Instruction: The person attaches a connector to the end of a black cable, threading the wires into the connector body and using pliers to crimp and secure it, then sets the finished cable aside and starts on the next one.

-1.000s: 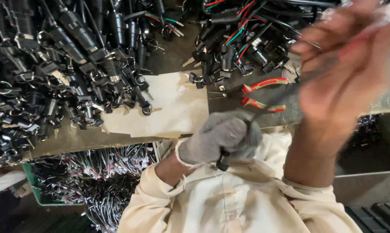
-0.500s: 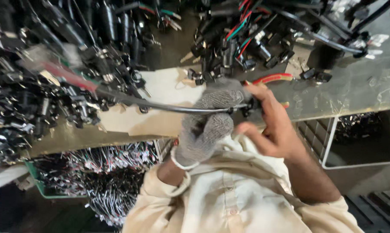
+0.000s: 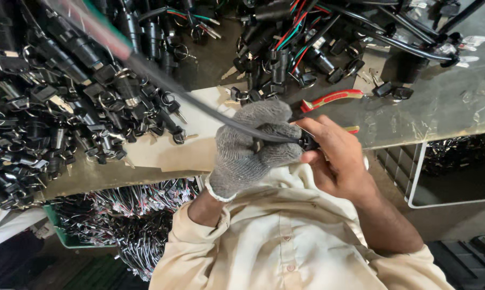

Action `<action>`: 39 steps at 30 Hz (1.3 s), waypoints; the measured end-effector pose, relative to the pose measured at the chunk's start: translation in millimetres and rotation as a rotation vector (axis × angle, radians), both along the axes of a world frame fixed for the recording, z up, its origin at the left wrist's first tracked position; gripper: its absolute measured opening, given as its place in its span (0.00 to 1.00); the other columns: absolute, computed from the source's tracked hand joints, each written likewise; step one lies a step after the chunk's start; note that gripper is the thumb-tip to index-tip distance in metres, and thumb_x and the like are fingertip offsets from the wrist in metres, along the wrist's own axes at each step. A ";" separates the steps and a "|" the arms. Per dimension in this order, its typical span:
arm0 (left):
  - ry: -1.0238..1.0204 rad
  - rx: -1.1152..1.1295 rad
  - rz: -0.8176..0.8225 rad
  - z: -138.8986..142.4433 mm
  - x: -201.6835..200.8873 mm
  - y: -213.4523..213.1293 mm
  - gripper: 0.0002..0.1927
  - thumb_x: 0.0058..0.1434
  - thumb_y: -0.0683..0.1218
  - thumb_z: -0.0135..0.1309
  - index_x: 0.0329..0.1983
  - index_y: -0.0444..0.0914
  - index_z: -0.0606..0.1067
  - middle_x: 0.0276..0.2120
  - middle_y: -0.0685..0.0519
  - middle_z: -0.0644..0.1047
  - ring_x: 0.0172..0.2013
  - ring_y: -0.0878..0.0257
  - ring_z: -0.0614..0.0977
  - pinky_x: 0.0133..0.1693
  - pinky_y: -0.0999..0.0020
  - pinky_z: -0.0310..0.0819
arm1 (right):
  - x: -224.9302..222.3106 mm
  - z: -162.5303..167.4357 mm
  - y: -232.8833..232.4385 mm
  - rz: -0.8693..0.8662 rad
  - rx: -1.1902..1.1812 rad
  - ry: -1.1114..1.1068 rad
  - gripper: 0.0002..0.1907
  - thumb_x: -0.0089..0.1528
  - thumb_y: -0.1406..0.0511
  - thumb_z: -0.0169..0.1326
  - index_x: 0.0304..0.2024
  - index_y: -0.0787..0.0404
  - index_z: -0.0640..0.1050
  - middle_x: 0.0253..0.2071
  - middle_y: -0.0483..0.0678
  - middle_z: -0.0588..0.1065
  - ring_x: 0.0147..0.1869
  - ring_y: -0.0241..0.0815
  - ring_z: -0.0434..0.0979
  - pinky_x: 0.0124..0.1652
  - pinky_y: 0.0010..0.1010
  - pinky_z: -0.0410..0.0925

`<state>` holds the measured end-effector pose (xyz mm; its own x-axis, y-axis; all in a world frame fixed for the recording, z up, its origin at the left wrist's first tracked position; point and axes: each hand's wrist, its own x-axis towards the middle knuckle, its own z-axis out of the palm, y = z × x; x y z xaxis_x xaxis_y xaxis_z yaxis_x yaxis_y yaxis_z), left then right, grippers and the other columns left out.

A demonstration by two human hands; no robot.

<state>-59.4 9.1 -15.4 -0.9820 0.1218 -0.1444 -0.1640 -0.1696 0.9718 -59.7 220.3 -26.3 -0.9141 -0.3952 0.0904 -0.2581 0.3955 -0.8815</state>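
Head view, steeply down, close over workbench (image 3: 446,107)

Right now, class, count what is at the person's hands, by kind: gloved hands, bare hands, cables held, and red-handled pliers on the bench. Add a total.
Gloved hands: 1, the left hand
Bare hands: 1, the right hand
Black cables held: 1, the black sheathed cable
Red-handled pliers: 1
Total: 4

Cluttered workbench (image 3: 441,107) w/ worn grey top beyond hands. Green crate (image 3: 65,236) of wire bundles on floor, lower left. White wire rack (image 3: 419,177) under bench edge, right. Dim, even light.
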 end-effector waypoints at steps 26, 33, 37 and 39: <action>0.323 0.094 -0.456 7.2 -8.8 -16.6 0.12 0.62 0.47 0.65 0.47 0.39 0.81 0.47 0.53 0.82 0.53 0.60 0.83 0.64 0.58 0.65 | 2.2 -49.6 18.0 0.588 -0.494 -0.647 0.23 0.62 0.61 0.57 0.55 0.68 0.78 0.48 0.50 0.75 0.48 0.36 0.72 0.48 0.30 0.66; 0.311 -0.111 -0.166 1.6 -3.8 5.5 0.11 0.73 0.49 0.57 0.52 0.37 0.77 0.53 0.52 0.79 0.57 0.59 0.76 0.65 0.64 0.64 | 30.1 -62.5 -15.4 -0.122 -0.425 -0.233 0.31 0.69 0.48 0.47 0.59 0.68 0.63 0.56 0.52 0.66 0.56 0.41 0.65 0.56 0.35 0.61; 0.245 -0.078 -0.149 6.8 -3.1 6.8 0.22 0.77 0.52 0.50 0.67 0.36 0.66 0.62 0.51 0.70 0.60 0.62 0.71 0.65 0.66 0.66 | 4.4 -29.7 -29.0 -0.206 -0.344 -0.118 0.34 0.71 0.44 0.49 0.63 0.61 0.57 0.56 0.46 0.62 0.51 0.35 0.62 0.53 0.35 0.62; 0.130 0.003 -0.099 8.5 -3.3 3.8 0.20 0.78 0.50 0.49 0.67 0.36 0.67 0.57 0.53 0.73 0.51 0.66 0.74 0.57 0.71 0.72 | -12.7 -12.7 -21.7 -0.124 -0.077 0.143 0.36 0.69 0.42 0.49 0.63 0.61 0.59 0.59 0.48 0.64 0.56 0.41 0.63 0.57 0.40 0.60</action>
<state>-62.7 12.9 -6.8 -0.9755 0.2192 -0.0169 -0.0534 -0.1617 0.9854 -72.4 198.6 -38.9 -0.9311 -0.2670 0.2485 -0.3364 0.3649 -0.8682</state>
